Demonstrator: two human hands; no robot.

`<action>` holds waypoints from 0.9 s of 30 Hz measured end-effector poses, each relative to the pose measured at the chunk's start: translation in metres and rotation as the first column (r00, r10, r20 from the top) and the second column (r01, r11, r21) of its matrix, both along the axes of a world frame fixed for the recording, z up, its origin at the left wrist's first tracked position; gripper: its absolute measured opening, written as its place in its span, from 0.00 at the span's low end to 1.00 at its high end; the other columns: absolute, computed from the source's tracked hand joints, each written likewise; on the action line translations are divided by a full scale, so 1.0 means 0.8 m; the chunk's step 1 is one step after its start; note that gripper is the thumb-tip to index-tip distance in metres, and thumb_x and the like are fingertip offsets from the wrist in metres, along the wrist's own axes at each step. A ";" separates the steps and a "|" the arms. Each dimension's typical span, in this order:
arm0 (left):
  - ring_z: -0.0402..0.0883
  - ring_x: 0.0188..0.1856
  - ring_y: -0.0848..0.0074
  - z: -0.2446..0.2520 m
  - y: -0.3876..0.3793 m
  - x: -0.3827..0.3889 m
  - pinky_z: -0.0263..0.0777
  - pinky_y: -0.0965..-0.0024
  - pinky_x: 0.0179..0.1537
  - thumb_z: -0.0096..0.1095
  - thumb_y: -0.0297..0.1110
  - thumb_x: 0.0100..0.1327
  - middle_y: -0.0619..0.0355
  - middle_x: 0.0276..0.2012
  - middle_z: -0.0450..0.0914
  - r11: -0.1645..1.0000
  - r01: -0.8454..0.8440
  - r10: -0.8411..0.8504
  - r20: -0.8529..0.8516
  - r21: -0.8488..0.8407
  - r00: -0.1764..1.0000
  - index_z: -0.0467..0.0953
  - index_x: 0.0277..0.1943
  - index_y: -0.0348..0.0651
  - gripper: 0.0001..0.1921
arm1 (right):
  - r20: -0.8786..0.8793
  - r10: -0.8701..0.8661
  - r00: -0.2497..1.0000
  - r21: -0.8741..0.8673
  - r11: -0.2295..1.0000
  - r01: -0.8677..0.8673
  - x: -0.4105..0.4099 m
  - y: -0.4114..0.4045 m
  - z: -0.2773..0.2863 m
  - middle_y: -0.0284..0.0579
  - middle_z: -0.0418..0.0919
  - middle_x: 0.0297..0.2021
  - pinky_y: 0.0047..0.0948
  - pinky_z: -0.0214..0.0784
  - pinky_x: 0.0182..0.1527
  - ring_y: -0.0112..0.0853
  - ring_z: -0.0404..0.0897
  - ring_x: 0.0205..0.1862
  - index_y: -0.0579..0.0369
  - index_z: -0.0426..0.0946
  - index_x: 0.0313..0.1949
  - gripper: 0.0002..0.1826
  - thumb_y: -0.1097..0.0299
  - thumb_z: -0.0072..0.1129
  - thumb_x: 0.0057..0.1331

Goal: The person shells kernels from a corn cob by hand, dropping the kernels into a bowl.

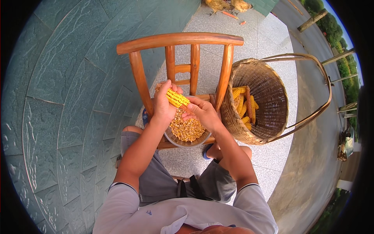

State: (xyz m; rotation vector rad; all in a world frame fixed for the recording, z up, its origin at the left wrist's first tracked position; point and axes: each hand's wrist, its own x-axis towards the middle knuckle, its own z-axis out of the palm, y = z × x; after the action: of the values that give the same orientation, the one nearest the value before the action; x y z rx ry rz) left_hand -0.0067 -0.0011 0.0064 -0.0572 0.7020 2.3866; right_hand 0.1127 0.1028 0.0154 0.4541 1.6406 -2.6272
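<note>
My left hand [164, 102] grips a partly shelled ear of yellow corn [176, 98] that slants over a round bowl [168, 136]. Bare reddish cob shows beyond the fingers at the ear's far end. At the near end, the thumb and fingers of my right hand [204, 112] close on a reddish bare cob part [186, 109]; whether it belongs to the same ear or to a second cob, I cannot tell. Loose corn kernels [187, 128] cover the inside of the bowl, which rests on the seat of a wooden chair [179, 39] facing me.
A woven basket [268, 96] with a tall looped handle [325, 79] stands right of the chair, holding several corn ears [241, 105] and a bare cob [249, 101]. Two chickens [217, 4] stand at the far edge near cob pieces [230, 14]. A green tiled wall [67, 102] rises at left.
</note>
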 end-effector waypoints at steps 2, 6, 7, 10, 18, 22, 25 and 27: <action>0.71 0.30 0.71 -0.002 -0.001 -0.002 0.69 0.65 0.37 0.56 0.31 0.63 0.58 0.23 0.70 1.000 -0.001 0.001 -0.012 -0.014 1.000 0.68 0.31 0.44 0.07 | 0.002 0.005 1.000 0.009 1.000 -0.005 -0.001 -0.001 0.003 0.49 0.76 0.45 0.26 0.76 0.42 0.31 0.80 0.39 0.69 0.62 0.59 0.22 0.69 0.49 0.70; 0.69 0.30 0.72 0.002 0.000 0.000 0.68 0.65 0.38 0.55 0.31 0.64 0.59 0.23 0.69 0.999 -0.015 0.014 -0.035 -0.031 0.999 0.67 0.30 0.45 0.07 | -0.007 0.003 1.000 0.013 1.000 -0.003 -0.001 -0.002 0.002 0.49 0.76 0.45 0.26 0.76 0.42 0.30 0.80 0.39 0.69 0.63 0.59 0.22 0.70 0.50 0.69; 0.69 0.30 0.72 0.003 0.000 0.000 0.68 0.65 0.38 0.55 0.31 0.64 0.59 0.23 0.69 0.999 -0.016 0.015 -0.035 -0.031 0.999 0.67 0.30 0.45 0.07 | -0.008 0.005 1.000 0.023 1.000 -0.005 -0.001 -0.002 0.003 0.48 0.76 0.45 0.25 0.76 0.42 0.30 0.80 0.39 0.69 0.63 0.59 0.22 0.70 0.50 0.69; 0.69 0.29 0.73 0.006 -0.001 0.001 0.67 0.65 0.38 0.55 0.31 0.64 0.59 0.23 0.69 0.999 -0.019 0.017 -0.046 -0.044 0.999 0.67 0.30 0.45 0.07 | -0.003 0.000 1.000 -0.012 1.000 0.000 -0.001 -0.002 0.002 0.48 0.76 0.45 0.24 0.75 0.43 0.29 0.79 0.39 0.68 0.63 0.59 0.22 0.71 0.51 0.69; 0.69 0.29 0.72 0.008 -0.002 0.000 0.67 0.66 0.38 0.56 0.29 0.64 0.59 0.23 0.70 0.999 -0.023 0.020 -0.091 -0.030 0.996 0.66 0.30 0.46 0.07 | -0.014 -0.017 1.000 -0.191 0.981 0.014 0.000 -0.004 -0.006 0.44 0.77 0.45 0.23 0.71 0.43 0.26 0.78 0.41 0.65 0.63 0.61 0.22 0.72 0.48 0.69; 0.70 0.29 0.72 0.006 -0.002 0.001 0.68 0.66 0.38 0.56 0.29 0.64 0.59 0.23 0.70 0.999 -0.026 0.023 -0.081 -0.044 0.996 0.66 0.30 0.45 0.07 | -0.003 -0.079 0.997 0.117 0.990 0.079 0.000 -0.015 -0.009 0.43 0.77 0.42 0.22 0.70 0.40 0.23 0.77 0.37 0.65 0.63 0.61 0.21 0.70 0.40 0.71; 0.70 0.30 0.71 0.005 -0.001 0.002 0.68 0.66 0.38 0.55 0.29 0.64 0.59 0.23 0.70 0.998 -0.033 0.028 -0.089 -0.056 0.996 0.65 0.30 0.45 0.07 | -0.051 -0.113 0.992 0.313 0.942 0.124 0.001 -0.019 -0.017 0.42 0.77 0.37 0.22 0.70 0.36 0.23 0.76 0.34 0.66 0.65 0.58 0.20 0.68 0.37 0.72; 0.70 0.31 0.71 0.005 0.000 0.003 0.68 0.66 0.38 0.55 0.29 0.64 0.59 0.24 0.70 0.998 -0.020 0.015 -0.073 -0.064 0.997 0.65 0.30 0.45 0.07 | -0.075 -0.137 0.988 0.381 0.912 0.155 0.001 -0.019 -0.020 0.42 0.77 0.35 0.22 0.70 0.35 0.23 0.75 0.31 0.67 0.67 0.57 0.20 0.67 0.36 0.73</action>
State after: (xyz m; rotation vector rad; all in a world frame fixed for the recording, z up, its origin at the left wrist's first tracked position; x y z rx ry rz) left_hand -0.0044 -0.0010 0.0102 -0.0040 0.8163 2.3926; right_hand 0.1134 0.0877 -0.0003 0.5442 2.2355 -2.4186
